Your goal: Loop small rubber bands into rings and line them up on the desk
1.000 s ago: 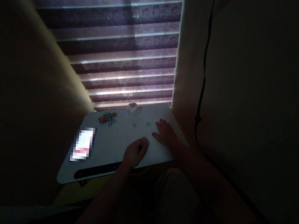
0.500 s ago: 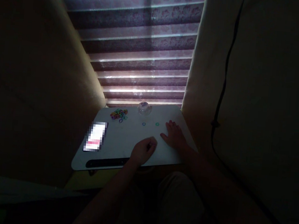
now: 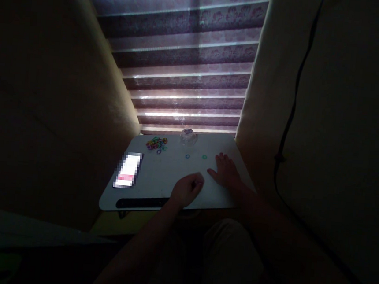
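Two rings (image 3: 204,155): unmoved, toward tabletop's (image 3: 160,170) far edge
Left hand (image 3: 187,190): curled, holding unclear
Right hand (image 3: 226,171): splayed near right edge, seemingly paused

The white table (image 3: 160,175) has rounded corners. The right fingers (image 3: 222,156) lie spread on its top; the left fingers (image 3: 200,178) are curled above or on it, nearer the front edge. Just left of the right fingers lies a small green ring (image 3: 204,157), and farther left a blue ring (image 3: 187,156). Beyond the left fingers, near the far edge, stands a clear rounded container (image 3: 188,138). Well to their left, toward the back, is a heap of multicoloured rings (image 3: 156,144); nearer, a phone (image 3: 127,170) with a bright, pixelated screen. A black strip (image 3: 137,203) runs along the near edge, left of the left fingers.
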A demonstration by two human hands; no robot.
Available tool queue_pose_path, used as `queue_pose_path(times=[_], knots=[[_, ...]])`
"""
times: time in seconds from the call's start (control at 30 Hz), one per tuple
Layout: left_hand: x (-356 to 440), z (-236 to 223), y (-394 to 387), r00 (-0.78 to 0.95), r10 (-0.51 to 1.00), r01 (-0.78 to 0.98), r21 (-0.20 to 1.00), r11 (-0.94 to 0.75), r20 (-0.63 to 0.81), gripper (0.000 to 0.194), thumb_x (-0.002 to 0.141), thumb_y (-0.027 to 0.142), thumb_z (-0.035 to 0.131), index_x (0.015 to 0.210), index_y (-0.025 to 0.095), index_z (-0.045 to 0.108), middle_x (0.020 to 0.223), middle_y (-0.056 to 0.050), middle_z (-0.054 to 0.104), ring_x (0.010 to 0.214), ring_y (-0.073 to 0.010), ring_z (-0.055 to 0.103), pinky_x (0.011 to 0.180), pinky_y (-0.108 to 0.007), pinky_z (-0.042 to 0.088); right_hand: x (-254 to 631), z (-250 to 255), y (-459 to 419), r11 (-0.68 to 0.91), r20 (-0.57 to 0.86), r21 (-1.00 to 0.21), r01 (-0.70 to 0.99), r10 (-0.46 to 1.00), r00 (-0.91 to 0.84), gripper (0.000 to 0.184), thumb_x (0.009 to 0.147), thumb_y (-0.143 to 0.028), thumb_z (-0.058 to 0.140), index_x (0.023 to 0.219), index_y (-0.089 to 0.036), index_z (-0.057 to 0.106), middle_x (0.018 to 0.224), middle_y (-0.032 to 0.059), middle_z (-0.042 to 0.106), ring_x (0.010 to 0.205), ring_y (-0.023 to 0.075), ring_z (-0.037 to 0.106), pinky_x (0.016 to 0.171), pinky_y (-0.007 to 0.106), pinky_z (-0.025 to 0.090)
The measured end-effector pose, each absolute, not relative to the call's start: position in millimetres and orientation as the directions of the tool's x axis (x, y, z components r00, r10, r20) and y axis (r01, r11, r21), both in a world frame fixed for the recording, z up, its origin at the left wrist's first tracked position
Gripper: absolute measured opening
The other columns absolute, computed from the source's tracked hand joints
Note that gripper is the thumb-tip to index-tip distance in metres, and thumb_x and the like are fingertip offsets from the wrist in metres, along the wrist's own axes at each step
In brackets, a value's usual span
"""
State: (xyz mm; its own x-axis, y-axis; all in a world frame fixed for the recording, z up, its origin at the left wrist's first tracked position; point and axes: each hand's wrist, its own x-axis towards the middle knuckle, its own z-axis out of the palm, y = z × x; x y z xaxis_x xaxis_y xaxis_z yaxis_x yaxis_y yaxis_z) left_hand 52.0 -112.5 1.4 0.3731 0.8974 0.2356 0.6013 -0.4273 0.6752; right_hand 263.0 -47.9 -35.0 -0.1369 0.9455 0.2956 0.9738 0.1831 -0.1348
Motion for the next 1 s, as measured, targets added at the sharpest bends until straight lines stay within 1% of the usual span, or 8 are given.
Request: queue_pose_path(times=[0.27,0.4,0.6,0.7,0.87,1.0], knots=[[52,0,-110,0.381,0.892,0.604,0.664,-0.440,0.244,0.017,0.087,0.030,0.049,0.085,0.019,0.061,0.079,-0.001,0.063,0.071,-0.0131,0.054,0.068,-0.025,0.041,262,-36,-43,0.160,0.272,-0.162,0.974,0.956,-0.111,0.080,0.085,-0.061,0.047,0.142,-0.006,0.038,0.151,0.0243,0.031,0.140,0.0382,0.026,0.111,0.052,0.020],[52,2,-111,0.372,0.902,0.621,0.664,-0.416,0.217,0.017,0.086,0.031,0.049,0.086,0.019,0.062,0.081,-0.002,0.064,0.072,-0.0138,0.054,0.068,-0.025,0.041,262,-35,-46,0.162,0.302,-0.158,0.974,0.947,-0.108,0.079,0.085,-0.063,0.045,0.143,-0.009,0.037,0.152,0.0223,0.030,0.141,0.0373,0.024,0.111,0.052,0.019],[54,2,-112,0.358,0.906,0.612,0.676,-0.410,0.225,0.016,0.085,0.029,0.050,0.085,0.019,0.062,0.078,-0.001,0.063,0.070,-0.0131,0.053,0.068,-0.025,0.042,261,-33,-50,0.158,0.321,-0.156,0.975,0.942,-0.101,0.079,0.085,-0.062,0.048,0.143,-0.008,0.039,0.150,0.0236,0.032,0.140,0.0381,0.025,0.111,0.051,0.020],[54,0,-111,0.356,0.908,0.619,0.672,-0.407,0.221,0.016,0.086,0.030,0.050,0.085,0.019,0.062,0.078,-0.001,0.063,0.070,-0.0130,0.053,0.067,-0.025,0.041,261,-31,-52,0.168,0.342,-0.157,0.973,0.934,-0.105,0.076,0.085,-0.061,0.049,0.143,-0.012,0.040,0.150,0.0215,0.034,0.140,0.0378,0.025,0.110,0.051,0.021],[52,-3,-111,0.349,0.910,0.629,0.664,-0.404,0.224,0.016,0.086,0.030,0.050,0.086,0.019,0.062,0.079,-0.001,0.064,0.069,-0.0132,0.054,0.067,-0.025,0.041,261,-26,-56,0.185,0.374,-0.168,0.968,0.921,-0.111,0.067,0.086,-0.056,0.053,0.141,-0.018,0.046,0.149,0.0200,0.036,0.138,0.0381,0.030,0.108,0.050,0.025],[52,0,-111,0.372,0.897,0.616,0.659,-0.432,0.239,0.015,0.086,0.029,0.050,0.085,0.019,0.061,0.080,-0.001,0.064,0.072,-0.0135,0.054,0.069,-0.025,0.042,262,-22,-58,0.197,0.415,-0.193,0.961,0.904,-0.102,0.058,0.088,-0.051,0.050,0.136,-0.018,0.051,0.149,0.0189,0.037,0.135,0.0356,0.035,0.108,0.048,0.028]])
